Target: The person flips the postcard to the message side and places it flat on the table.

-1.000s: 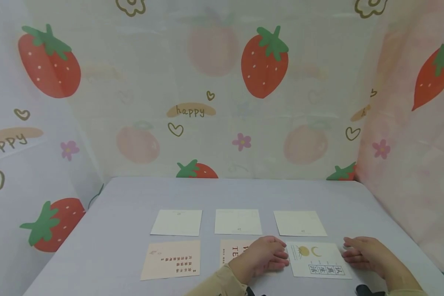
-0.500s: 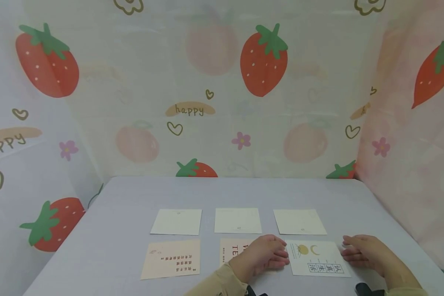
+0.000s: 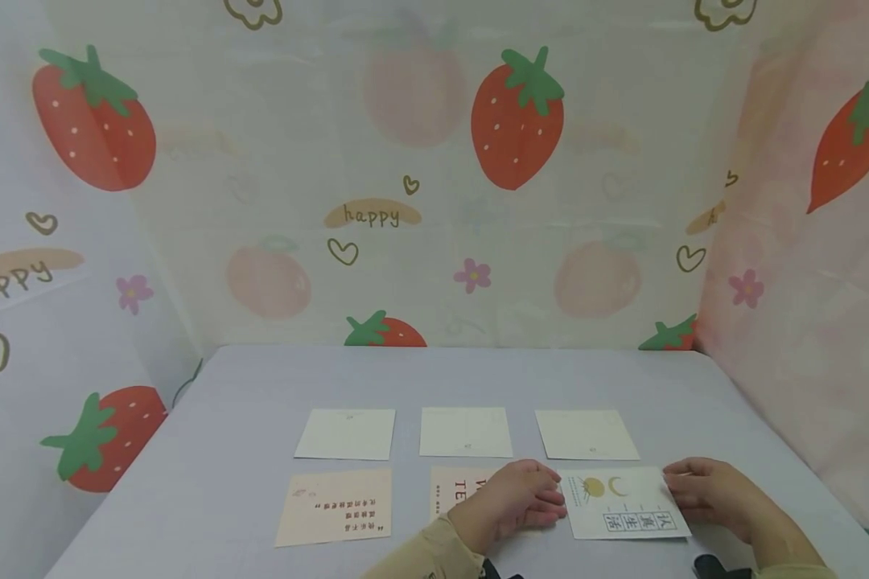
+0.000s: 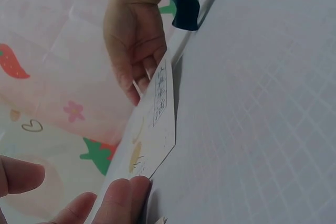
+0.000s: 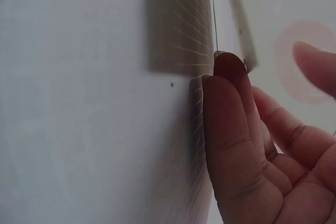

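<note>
A white card (image 3: 623,503) with a yellow sun and moon and boxed characters lies between my hands, its right side raised off the table with a shadow below. The left hand (image 3: 519,500) stands at the card's left edge, fingertips right at it and thumb apart. At the opposite edge is my right hand (image 3: 710,498), fingertips meeting the card's raised side. In the right wrist view, the fingers (image 5: 226,108) lie low along the table under that edge, while the thumb (image 5: 317,66) stays away from them. A printed card (image 3: 449,490) with red letters is partly hidden behind the left hand.
A pinkish card (image 3: 333,507) with dark characters lies at the left of the near row. Behind are three nearly blank cards (image 3: 343,434) in a row. Strawberry-printed curtains (image 3: 420,161) surround the white table (image 3: 224,386) at the back and sides.
My right hand has shifted slightly left onto the card's right edge, and that side of the card has risen. The left hand has stayed in place.
</note>
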A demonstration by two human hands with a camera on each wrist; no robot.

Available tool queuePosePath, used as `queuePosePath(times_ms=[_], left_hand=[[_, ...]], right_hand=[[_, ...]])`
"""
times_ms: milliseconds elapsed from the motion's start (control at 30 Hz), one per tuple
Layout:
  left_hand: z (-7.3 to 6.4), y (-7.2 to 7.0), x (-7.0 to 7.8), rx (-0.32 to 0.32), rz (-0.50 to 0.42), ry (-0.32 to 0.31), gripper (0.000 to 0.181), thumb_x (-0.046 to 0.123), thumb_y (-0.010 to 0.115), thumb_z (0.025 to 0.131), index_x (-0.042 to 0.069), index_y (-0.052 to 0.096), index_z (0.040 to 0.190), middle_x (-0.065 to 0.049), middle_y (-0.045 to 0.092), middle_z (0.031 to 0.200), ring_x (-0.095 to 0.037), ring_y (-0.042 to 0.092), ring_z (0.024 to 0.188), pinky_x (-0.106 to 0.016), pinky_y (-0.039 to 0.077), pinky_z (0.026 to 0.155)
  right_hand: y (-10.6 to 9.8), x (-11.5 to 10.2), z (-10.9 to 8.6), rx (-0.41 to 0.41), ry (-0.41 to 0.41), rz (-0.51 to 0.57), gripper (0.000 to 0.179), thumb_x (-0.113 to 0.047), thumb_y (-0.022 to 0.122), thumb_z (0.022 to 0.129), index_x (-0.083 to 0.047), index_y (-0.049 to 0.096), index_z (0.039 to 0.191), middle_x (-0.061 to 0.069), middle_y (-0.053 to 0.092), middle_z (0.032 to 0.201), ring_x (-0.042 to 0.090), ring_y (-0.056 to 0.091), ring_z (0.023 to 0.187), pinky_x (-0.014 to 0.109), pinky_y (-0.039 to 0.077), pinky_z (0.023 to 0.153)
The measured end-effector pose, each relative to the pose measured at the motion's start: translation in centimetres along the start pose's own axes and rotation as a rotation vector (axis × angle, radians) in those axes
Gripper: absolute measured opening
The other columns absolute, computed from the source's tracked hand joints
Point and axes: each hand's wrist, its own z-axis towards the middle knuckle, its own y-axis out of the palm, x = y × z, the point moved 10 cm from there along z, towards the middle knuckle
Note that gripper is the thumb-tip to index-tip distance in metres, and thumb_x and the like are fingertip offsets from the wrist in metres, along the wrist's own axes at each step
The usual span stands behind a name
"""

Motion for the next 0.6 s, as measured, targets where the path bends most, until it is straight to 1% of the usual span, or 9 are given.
queuePosePath(times_ms=[67, 167, 433, 600], left_hand=[[-0.01, 0.0, -0.05, 0.004, -0.004, -0.002, 0.018, 0.011, 0.052, 0.088, 0.003, 0.059, 0.102, -0.012, 0.065, 0.087, -0.017, 0.066, 0.073, -0.026, 0.054, 0.063], [-0.03, 0.02, -0.14, 0.007, -0.015, -0.005, 0.018, 0.011, 0.052, 0.088, 0.003, 0.059, 0.102, -0.012, 0.065, 0.086, -0.016, 0.066, 0.072, -0.025, 0.054, 0.062], [-0.01, 0.05, -0.14, 0.007, -0.019, 0.0, 0.017, 0.011, 0.052, 0.088, 0.003, 0.06, 0.101, -0.012, 0.065, 0.086, -0.016, 0.066, 0.071, -0.024, 0.054, 0.062], [-0.12, 0.01, -0.11, 0.006, -0.018, -0.007, 0.017, 0.011, 0.053, 0.088, 0.003, 0.059, 0.101, -0.012, 0.065, 0.087, -0.015, 0.066, 0.071, -0.023, 0.053, 0.062]], right_hand=[[0.1, -0.18, 0.03, -0.004, -0.017, -0.032, 0.048, -0.017, 0.059, 0.087, 0.013, 0.044, 0.121, 0.009, 0.065, 0.094, 0.021, 0.064, 0.082, 0.038, 0.052, 0.073], [0.11, -0.32, 0.13, 0.0, -0.028, -0.074, 0.044, -0.013, 0.058, 0.087, 0.013, 0.045, 0.121, 0.01, 0.065, 0.095, 0.02, 0.064, 0.082, 0.037, 0.053, 0.072], [0.03, -0.3, 0.21, 0.017, -0.034, -0.114, 0.041, -0.01, 0.06, 0.085, 0.013, 0.048, 0.118, 0.011, 0.065, 0.094, 0.019, 0.063, 0.081, 0.037, 0.053, 0.071], [0.08, -0.18, 0.27, 0.017, -0.017, -0.129, 0.035, -0.01, 0.061, 0.084, 0.01, 0.053, 0.112, 0.008, 0.065, 0.09, 0.018, 0.062, 0.078, 0.037, 0.052, 0.07]])
